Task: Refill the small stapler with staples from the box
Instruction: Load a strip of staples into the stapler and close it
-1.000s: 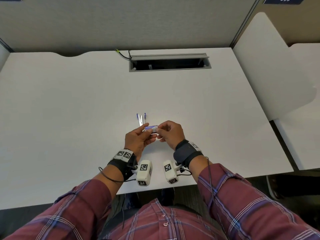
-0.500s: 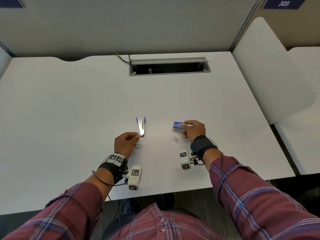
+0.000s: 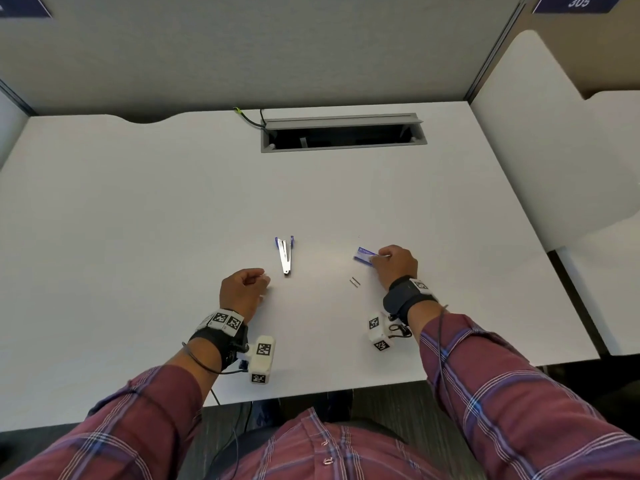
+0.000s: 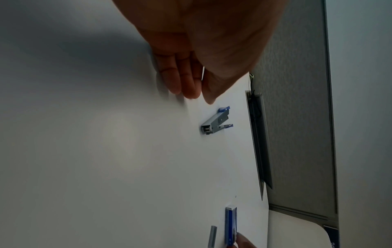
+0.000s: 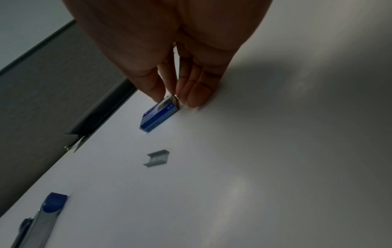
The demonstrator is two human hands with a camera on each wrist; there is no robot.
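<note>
White desk (image 3: 138,237) — stapler (image 3: 285,253) lengthwise, hinge nearward

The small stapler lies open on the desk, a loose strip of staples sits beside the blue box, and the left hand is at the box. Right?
Not quite: the right hand is at the small blue cardboard staple box, as the head view shows. The open metal stapler with blue tips and loose grey staple strip are as stated.

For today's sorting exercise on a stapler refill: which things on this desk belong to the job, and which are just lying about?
Belongs to the job:
stapler, lying open
staple box, pinched by the right hand
strip of staples, loose on the desk

Just there:
cable slot at the back
cable beside it
</note>
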